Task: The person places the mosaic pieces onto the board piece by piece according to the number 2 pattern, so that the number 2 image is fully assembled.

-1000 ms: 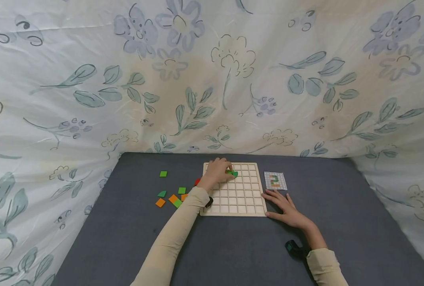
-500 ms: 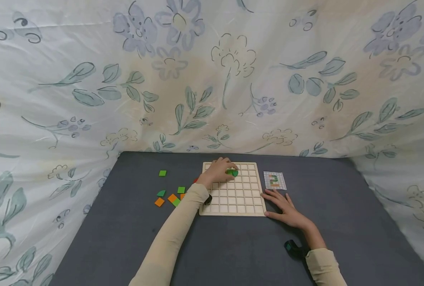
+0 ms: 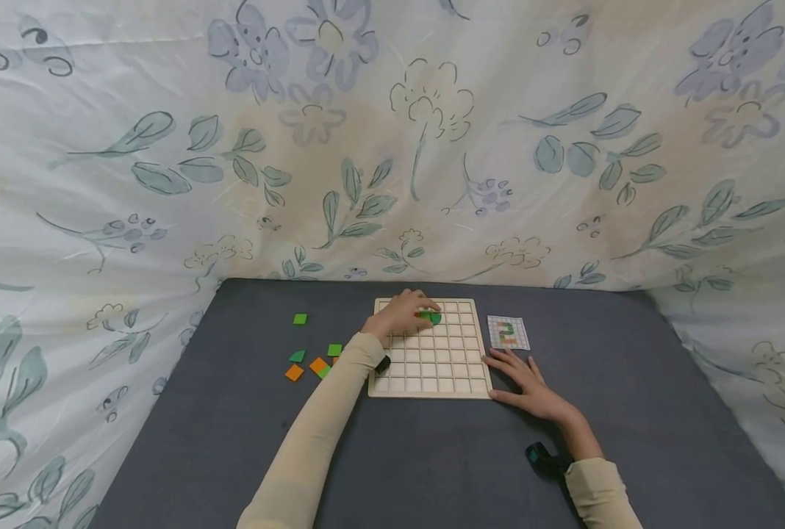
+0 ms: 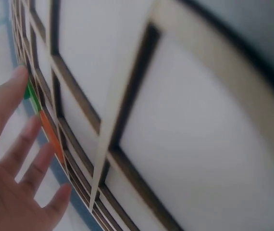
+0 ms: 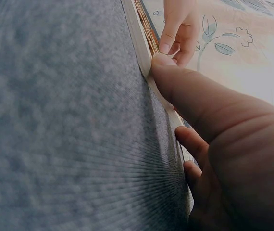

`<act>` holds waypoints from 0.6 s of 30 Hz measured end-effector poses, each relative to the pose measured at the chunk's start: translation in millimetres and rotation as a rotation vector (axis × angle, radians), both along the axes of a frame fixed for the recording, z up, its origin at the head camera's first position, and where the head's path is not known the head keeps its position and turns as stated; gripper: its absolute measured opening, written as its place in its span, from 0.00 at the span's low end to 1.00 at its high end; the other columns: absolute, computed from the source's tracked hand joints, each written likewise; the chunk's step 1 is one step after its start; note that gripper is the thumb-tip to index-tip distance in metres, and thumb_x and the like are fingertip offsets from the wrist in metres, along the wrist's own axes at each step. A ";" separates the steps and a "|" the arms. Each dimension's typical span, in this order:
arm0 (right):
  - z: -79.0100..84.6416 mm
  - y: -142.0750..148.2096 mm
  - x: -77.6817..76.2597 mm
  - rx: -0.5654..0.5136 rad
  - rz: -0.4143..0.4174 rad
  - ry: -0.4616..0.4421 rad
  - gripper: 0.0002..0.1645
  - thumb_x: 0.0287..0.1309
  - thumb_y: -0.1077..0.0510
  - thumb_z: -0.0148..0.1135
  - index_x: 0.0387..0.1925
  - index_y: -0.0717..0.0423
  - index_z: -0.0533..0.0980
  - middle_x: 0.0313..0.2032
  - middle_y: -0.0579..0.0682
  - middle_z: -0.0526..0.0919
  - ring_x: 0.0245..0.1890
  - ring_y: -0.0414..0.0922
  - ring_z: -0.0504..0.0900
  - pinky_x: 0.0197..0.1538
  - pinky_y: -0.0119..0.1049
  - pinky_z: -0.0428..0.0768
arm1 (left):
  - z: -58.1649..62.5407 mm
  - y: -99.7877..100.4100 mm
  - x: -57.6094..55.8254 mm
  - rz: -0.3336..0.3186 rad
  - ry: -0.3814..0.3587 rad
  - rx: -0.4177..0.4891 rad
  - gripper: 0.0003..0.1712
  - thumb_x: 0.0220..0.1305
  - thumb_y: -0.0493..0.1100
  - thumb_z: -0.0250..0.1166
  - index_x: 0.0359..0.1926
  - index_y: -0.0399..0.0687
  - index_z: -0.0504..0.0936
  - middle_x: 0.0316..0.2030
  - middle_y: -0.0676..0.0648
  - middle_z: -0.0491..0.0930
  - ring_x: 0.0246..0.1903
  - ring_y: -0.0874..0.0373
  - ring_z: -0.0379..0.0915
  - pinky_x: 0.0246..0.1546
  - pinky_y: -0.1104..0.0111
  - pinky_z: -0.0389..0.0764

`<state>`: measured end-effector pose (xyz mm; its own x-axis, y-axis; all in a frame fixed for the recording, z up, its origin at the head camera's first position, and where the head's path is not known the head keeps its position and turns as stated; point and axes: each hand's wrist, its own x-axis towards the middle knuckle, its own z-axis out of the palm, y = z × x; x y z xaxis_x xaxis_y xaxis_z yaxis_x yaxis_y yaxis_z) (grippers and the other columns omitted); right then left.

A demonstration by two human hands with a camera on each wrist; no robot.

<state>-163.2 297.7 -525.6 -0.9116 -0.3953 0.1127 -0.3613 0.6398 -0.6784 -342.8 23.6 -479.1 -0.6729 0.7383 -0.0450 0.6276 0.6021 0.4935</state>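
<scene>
The left hand (image 3: 402,312) reaches over the far part of a pale wooden grid board (image 3: 435,383). Its thumb and forefinger bend around a small green tile (image 3: 435,318) with a rounded edge, at the far rows. In the left wrist view, its other fingers spread loosely beside a bright green tile (image 4: 34,98) and an orange tile (image 4: 52,137) in the grid. The right hand (image 3: 531,386) lies with fingers spread at the board's right edge. In the right wrist view, its thumb (image 5: 194,94) rests against the wooden rim.
Left of the board lie several loose tiles, among them a green square (image 3: 300,319), a rounded green piece (image 3: 297,356) and an orange square (image 3: 294,373). A gridded pattern card (image 3: 508,333) lies to the right. Floral fabric (image 3: 392,147) hangs behind the grey tabletop (image 3: 187,441).
The left thumb and forefinger have shifted slightly around the green tiles, and a reddish sliver now shows beside them. The right hand stays at the board's edge.
</scene>
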 end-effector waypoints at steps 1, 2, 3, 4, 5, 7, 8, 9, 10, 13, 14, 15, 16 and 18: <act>-0.4 0.0 -0.2 -0.001 0.000 0.001 0.39 0.56 0.50 0.63 0.67 0.53 0.61 0.69 0.60 0.54 0.69 0.65 0.42 0.61 0.68 0.29 | -0.7 0.5 -0.4 0.001 0.011 -0.007 0.23 0.62 0.48 0.61 0.59 0.58 0.74 0.55 0.48 0.68 0.52 0.52 0.60 0.57 0.54 0.62; -0.6 -0.1 -0.2 -0.001 -0.002 0.000 0.39 0.56 0.50 0.63 0.67 0.53 0.61 0.69 0.60 0.54 0.69 0.65 0.41 0.61 0.68 0.29 | -1.5 1.2 -0.9 0.001 0.023 -0.020 0.23 0.62 0.49 0.61 0.60 0.59 0.74 0.55 0.48 0.68 0.53 0.52 0.60 0.57 0.53 0.62; -0.8 -0.2 -0.2 -0.003 -0.004 -0.002 0.39 0.56 0.50 0.63 0.67 0.52 0.61 0.69 0.60 0.54 0.69 0.65 0.41 0.61 0.68 0.28 | -2.3 1.8 -1.3 0.001 0.037 -0.030 0.24 0.62 0.50 0.61 0.60 0.59 0.73 0.56 0.48 0.68 0.53 0.52 0.60 0.58 0.53 0.61; -1.0 -0.2 -0.3 -0.002 -0.005 -0.002 0.39 0.56 0.49 0.63 0.67 0.52 0.61 0.69 0.60 0.54 0.69 0.65 0.41 0.61 0.68 0.28 | -2.9 2.4 -1.7 0.001 0.048 -0.039 0.24 0.62 0.51 0.61 0.60 0.60 0.73 0.56 0.49 0.68 0.54 0.52 0.60 0.59 0.53 0.61; -1.0 -0.3 -0.2 -0.002 -0.005 -0.002 0.39 0.56 0.49 0.63 0.67 0.52 0.61 0.69 0.60 0.54 0.69 0.65 0.41 0.61 0.68 0.29 | -3.4 3.0 -2.0 0.002 0.059 -0.050 0.24 0.62 0.51 0.61 0.60 0.60 0.73 0.57 0.49 0.67 0.54 0.52 0.60 0.59 0.52 0.60; -1.0 -0.4 0.1 -0.002 -0.005 -0.004 0.39 0.56 0.49 0.63 0.67 0.52 0.61 0.69 0.60 0.53 0.69 0.64 0.41 0.61 0.68 0.29 | -3.8 4.0 -2.3 0.000 0.073 -0.065 0.23 0.62 0.52 0.61 0.59 0.62 0.73 0.57 0.49 0.67 0.56 0.52 0.60 0.61 0.52 0.59; -0.9 -0.4 0.4 0.000 -0.006 -0.006 0.39 0.56 0.49 0.63 0.67 0.52 0.61 0.69 0.59 0.53 0.69 0.64 0.41 0.61 0.68 0.28 | -3.6 4.5 -2.2 -0.003 0.075 -0.071 0.23 0.62 0.52 0.60 0.59 0.62 0.74 0.57 0.49 0.67 0.56 0.52 0.59 0.61 0.51 0.58; -0.9 -0.5 0.6 0.000 -0.005 -0.007 0.39 0.56 0.49 0.63 0.67 0.52 0.61 0.69 0.59 0.53 0.69 0.64 0.42 0.61 0.68 0.29 | -3.1 4.7 -2.0 -0.006 0.076 -0.075 0.23 0.62 0.52 0.60 0.59 0.62 0.74 0.57 0.49 0.67 0.56 0.52 0.59 0.61 0.51 0.58; -1.0 -0.5 0.7 0.000 -0.004 -0.007 0.39 0.56 0.49 0.62 0.67 0.52 0.61 0.69 0.59 0.53 0.69 0.64 0.42 0.62 0.68 0.29 | -2.3 4.9 -1.6 -0.010 0.076 -0.081 0.23 0.62 0.52 0.60 0.59 0.63 0.74 0.58 0.49 0.67 0.56 0.52 0.59 0.61 0.51 0.58; -0.8 -0.8 1.2 -0.001 -0.005 -0.009 0.39 0.56 0.49 0.63 0.67 0.51 0.61 0.69 0.59 0.53 0.69 0.64 0.42 0.62 0.67 0.28 | 0.4 5.0 -0.6 -0.024 0.078 -0.097 0.22 0.62 0.52 0.60 0.59 0.64 0.74 0.57 0.49 0.66 0.55 0.52 0.59 0.60 0.52 0.60; -0.7 -0.8 1.4 0.000 -0.007 -0.010 0.39 0.56 0.49 0.62 0.67 0.51 0.61 0.69 0.59 0.53 0.69 0.64 0.42 0.62 0.67 0.28 | 1.3 5.0 -0.3 -0.026 0.077 -0.102 0.22 0.62 0.52 0.60 0.59 0.64 0.74 0.57 0.49 0.66 0.54 0.52 0.59 0.60 0.53 0.60; -0.6 -0.9 1.4 0.000 -0.008 -0.010 0.39 0.56 0.49 0.62 0.67 0.51 0.61 0.69 0.59 0.53 0.69 0.64 0.41 0.61 0.67 0.28 | 2.0 5.0 -0.1 -0.027 0.073 -0.103 0.22 0.62 0.52 0.60 0.58 0.64 0.75 0.57 0.49 0.66 0.54 0.52 0.59 0.60 0.53 0.60; -0.5 -1.0 1.5 0.001 -0.010 -0.010 0.39 0.56 0.49 0.63 0.67 0.51 0.61 0.69 0.59 0.53 0.69 0.64 0.41 0.61 0.67 0.28 | 2.7 5.0 -0.2 -0.027 0.069 -0.103 0.22 0.62 0.51 0.60 0.58 0.63 0.75 0.57 0.49 0.66 0.54 0.52 0.59 0.60 0.53 0.60; -0.5 -1.2 1.4 0.001 -0.013 -0.011 0.39 0.56 0.49 0.62 0.67 0.51 0.60 0.69 0.59 0.53 0.69 0.64 0.41 0.61 0.68 0.28 | 3.5 5.1 -0.3 -0.026 0.066 -0.105 0.22 0.62 0.51 0.60 0.58 0.62 0.75 0.57 0.49 0.66 0.55 0.52 0.59 0.60 0.53 0.59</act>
<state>-161.8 296.5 -526.1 -0.9176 -0.3840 0.1025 -0.3459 0.6445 -0.6819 -343.2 28.6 -475.6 -0.6577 0.7491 -0.0792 0.6729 0.6315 0.3852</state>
